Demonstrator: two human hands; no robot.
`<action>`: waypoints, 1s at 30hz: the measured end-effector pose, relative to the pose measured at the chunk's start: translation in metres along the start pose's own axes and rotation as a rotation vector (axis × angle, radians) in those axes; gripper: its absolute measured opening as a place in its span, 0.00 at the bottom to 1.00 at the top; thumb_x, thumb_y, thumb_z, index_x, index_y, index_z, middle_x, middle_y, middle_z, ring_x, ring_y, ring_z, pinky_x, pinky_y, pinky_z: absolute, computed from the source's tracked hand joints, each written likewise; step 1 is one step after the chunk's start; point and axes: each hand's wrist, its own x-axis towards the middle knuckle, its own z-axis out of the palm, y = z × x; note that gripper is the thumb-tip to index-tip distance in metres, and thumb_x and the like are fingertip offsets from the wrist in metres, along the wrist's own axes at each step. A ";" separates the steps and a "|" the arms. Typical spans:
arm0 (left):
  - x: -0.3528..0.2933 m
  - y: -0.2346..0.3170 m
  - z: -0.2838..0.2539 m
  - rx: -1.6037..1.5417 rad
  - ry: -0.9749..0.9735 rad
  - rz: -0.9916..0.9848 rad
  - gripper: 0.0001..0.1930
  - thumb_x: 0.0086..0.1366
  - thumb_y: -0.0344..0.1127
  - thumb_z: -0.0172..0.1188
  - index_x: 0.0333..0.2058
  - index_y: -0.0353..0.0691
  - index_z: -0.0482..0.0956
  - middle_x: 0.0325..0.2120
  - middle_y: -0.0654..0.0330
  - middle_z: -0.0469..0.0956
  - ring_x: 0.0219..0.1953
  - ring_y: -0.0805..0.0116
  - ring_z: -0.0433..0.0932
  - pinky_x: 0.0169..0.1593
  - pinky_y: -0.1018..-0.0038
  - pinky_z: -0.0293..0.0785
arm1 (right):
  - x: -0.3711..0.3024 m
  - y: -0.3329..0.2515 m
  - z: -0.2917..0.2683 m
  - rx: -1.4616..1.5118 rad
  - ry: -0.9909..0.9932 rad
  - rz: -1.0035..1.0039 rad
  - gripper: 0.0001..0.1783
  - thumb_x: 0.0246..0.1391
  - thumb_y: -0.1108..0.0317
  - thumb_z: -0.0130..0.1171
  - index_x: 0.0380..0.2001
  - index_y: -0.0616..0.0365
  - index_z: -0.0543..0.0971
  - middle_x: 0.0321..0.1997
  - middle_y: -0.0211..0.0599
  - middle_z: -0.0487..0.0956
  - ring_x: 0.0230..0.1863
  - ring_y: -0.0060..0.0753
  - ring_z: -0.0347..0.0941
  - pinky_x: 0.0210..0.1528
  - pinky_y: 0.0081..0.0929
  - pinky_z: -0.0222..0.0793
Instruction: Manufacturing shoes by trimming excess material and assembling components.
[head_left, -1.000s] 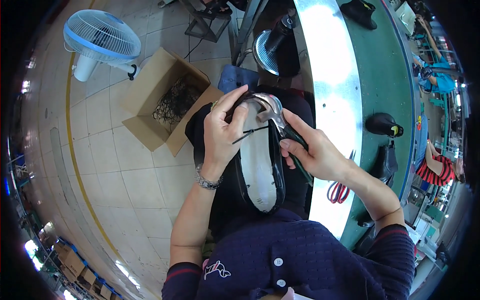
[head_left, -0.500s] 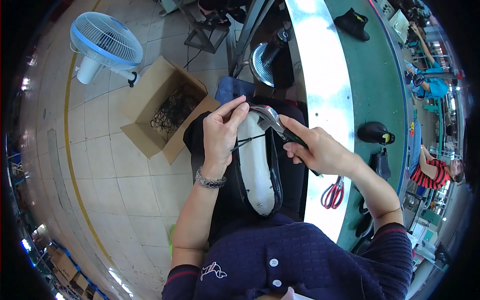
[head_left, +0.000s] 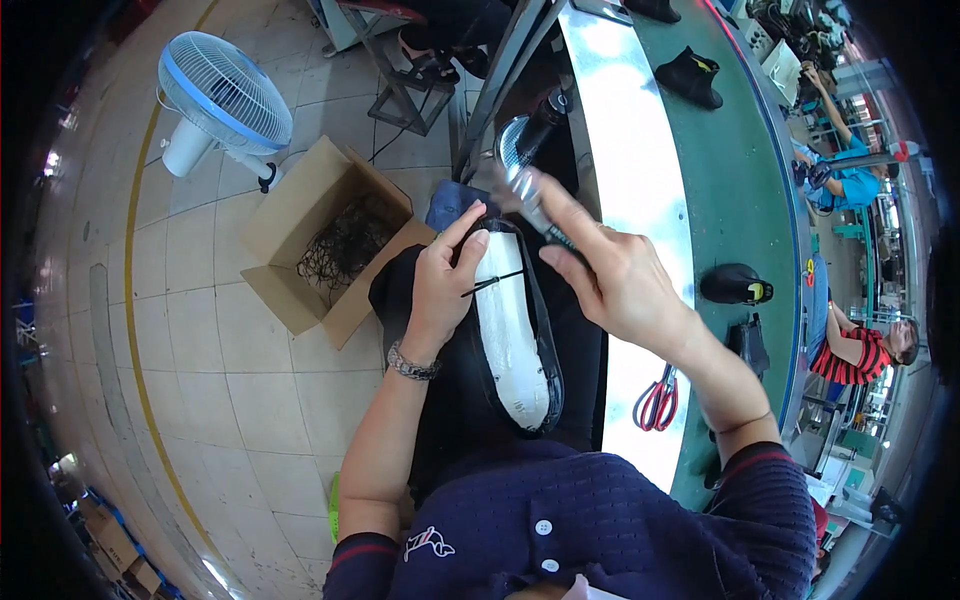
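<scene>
On my lap lies a black shoe upper (head_left: pixel 551 345) stretched around a white-soled shoe last (head_left: pixel 512 340), underside up. A black lace (head_left: pixel 497 283) crosses its middle. My left hand (head_left: pixel 449 268) grips the far end of the upper at its left side, thumb on the rim and fingers along the outside. In my right hand (head_left: pixel 625 270) are metal lasting pincers (head_left: pixel 527 195) with a dark handle. Their head is raised above the far end of the shoe, apart from it and blurred by motion. My right fingers wrap the handle.
Red-handled scissors (head_left: pixel 657 403) lie on the metal bench edge (head_left: pixel 650 300) at my right. Black shoe uppers (head_left: pixel 738 284) rest on the green belt (head_left: pixel 735 190). A cardboard box (head_left: pixel 290 215) of black scraps and a fan (head_left: pixel 225 90) stand left. People (head_left: pixel 860 350) sit beyond the belt.
My right hand has lifted the pincers off the upper's far edge, up and slightly left. My left hand keeps its hold on the shoe. The view has shifted a little.
</scene>
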 end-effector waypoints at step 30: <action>0.007 0.008 0.003 -0.057 0.053 -0.056 0.19 0.71 0.42 0.52 0.51 0.33 0.77 0.43 0.59 0.79 0.43 0.76 0.75 0.48 0.79 0.72 | -0.356 0.080 0.118 0.066 0.339 1.351 0.24 0.46 0.65 0.70 0.44 0.62 0.73 0.30 0.45 0.81 0.28 0.42 0.78 0.34 0.37 0.73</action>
